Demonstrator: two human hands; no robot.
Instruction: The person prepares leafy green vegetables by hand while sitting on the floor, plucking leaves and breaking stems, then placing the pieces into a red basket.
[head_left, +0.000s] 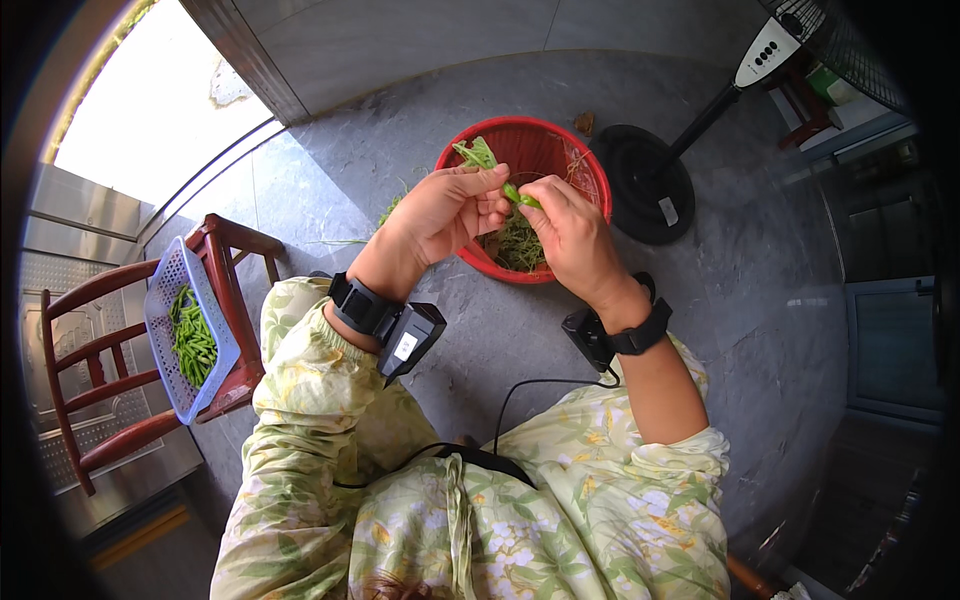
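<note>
Over a red plastic bucket (596, 161) my left hand (450, 210) holds green bean pods, their ends sticking up past the thumb. My right hand (566, 225) pinches a short green piece (529, 202) between thumb and fingertips, close beside the left fingers. Another green piece (511, 193) shows between the two hands. Inside the bucket lies a heap of stringy green and brown plant scraps (517, 244). To the left, a blue-violet plastic basket (159, 322) holds many short cut green beans (193, 337).
The basket rests on the seat of a red-brown wooden chair (244, 236). A standing fan with a round black base (649, 184) is right of the bucket. Green scraps (391, 210) lie on the grey tiled floor (480, 337) to its left. A bright doorway opens at the upper left.
</note>
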